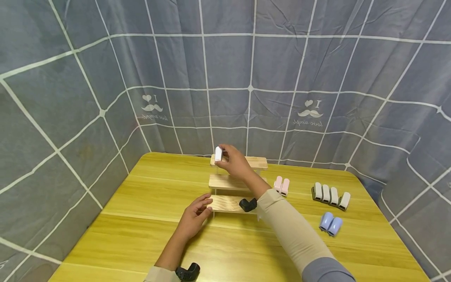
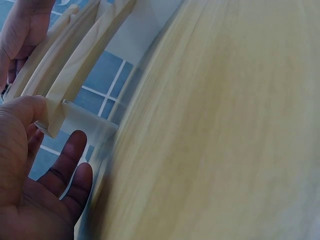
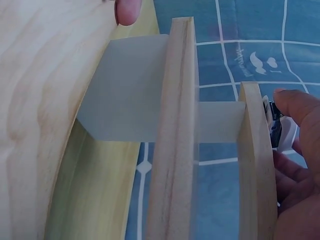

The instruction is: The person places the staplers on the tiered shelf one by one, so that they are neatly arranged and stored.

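Note:
A small white round-topped item [image 1: 218, 154] with dark parts on its underside is pinched between the thumb and fingers of my right hand [image 1: 234, 161]. It stands upright at the left end of the top step of a wooden three-step display stand [image 1: 227, 182]. In the right wrist view the white item [image 3: 287, 134] is right at the top board [image 3: 257, 165], partly hidden by the fingers. My left hand [image 1: 193, 216] rests at the left end of the lowest step [image 1: 225, 204]. The left wrist view shows its thumb [image 2: 31, 107] at the board's end, other fingers loosely spread.
To the stand's right are two pink items [image 1: 281, 185] of similar shape. Farther right stand several white ones [image 1: 330, 194] in a row, with two blue ones [image 1: 330, 224] in front. A grey checked curtain [image 1: 229, 70] surrounds the wooden table [image 1: 148, 219].

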Tool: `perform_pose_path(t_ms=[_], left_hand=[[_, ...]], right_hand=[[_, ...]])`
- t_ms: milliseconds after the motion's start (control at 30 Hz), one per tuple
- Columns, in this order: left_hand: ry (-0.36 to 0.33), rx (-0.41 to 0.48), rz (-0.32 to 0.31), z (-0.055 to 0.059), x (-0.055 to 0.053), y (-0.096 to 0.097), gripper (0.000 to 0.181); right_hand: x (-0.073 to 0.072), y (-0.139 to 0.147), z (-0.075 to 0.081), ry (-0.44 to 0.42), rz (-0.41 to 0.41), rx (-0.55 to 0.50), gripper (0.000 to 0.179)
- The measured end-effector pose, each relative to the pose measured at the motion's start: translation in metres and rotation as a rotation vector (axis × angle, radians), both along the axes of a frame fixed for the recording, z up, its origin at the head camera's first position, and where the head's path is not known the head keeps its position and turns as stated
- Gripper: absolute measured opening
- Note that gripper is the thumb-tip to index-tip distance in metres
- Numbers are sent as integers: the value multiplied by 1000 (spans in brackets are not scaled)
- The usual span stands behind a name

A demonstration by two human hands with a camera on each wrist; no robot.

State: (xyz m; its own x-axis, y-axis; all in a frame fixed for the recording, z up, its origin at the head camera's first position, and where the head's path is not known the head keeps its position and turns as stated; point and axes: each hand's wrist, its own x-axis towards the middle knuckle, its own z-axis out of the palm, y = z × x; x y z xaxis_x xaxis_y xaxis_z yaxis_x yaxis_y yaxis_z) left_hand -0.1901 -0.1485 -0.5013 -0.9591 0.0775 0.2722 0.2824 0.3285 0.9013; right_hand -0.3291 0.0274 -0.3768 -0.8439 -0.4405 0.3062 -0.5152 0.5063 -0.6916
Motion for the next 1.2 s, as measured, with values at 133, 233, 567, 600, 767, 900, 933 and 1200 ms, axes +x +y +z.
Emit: perform_pose_path(t_ms=[133,233,567,600,767,900,933,1200], left_hand=[[4,14,-3,1,0,1,30],[3,32,-7,2,2,2,30],[-9,16,-10,-2,0,2,30],[-6,10,-11,-1,0,2,30],[-3,21,0,10,6,5,30],[-17,30,17,32,19,10,29],[-20,22,19,37,22,11,29],[-4,19,46,15,10,8,29]], right_hand=[[-1,1,-2,0,1,-8,62],[0,3,-2,-15,8,-21,63],[15,21,-2,-17,-19,-54,64],[18,23,-1,-16,-22,-62,64],[31,34,1,-6,-21,-93,64],[41,42,3,12,-32,-97,62],[43,45,4,20,-35,-97,62],[65,72,1,76,-47,-80,55]])
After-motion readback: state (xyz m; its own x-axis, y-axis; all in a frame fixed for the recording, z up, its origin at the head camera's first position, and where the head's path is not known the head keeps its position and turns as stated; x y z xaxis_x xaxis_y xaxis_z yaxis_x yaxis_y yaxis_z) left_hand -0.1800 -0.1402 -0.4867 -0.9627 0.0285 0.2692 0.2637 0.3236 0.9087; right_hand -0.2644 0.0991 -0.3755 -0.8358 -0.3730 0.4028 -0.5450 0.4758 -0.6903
